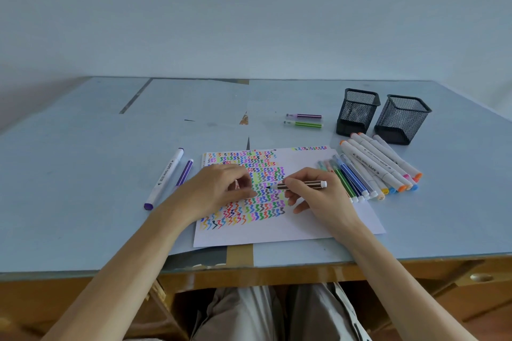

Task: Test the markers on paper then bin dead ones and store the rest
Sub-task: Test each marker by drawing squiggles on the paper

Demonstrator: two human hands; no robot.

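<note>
While the right hand (313, 194) pinches a brown striped marker (300, 185) between thumb and fingers, its dark tip points to the left and sits just above the paper (304, 227), close to the coloured zigzag rows. The marker lies almost level, its long axis running left to right, with the white end toward the right. The left hand (219, 188) rests on the paper just beside the tip, fingers curled; something small and pale shows inside them, maybe the cap, but I cannot tell for sure.

I judge the step in hand is testing this marker, so the tip needs only to go down a little to a free place of the paper. The right hand is the nearer one for this.

The waiting markers (379, 171) lie in a bunch to the right of the paper, touching its edge. Behind them stand two black mesh cups (383, 116), well apart from the hands. Two purple markers (170, 174) lie left of the paper on the table (83, 202), and two more markers (303, 120) lie behind it.
</note>
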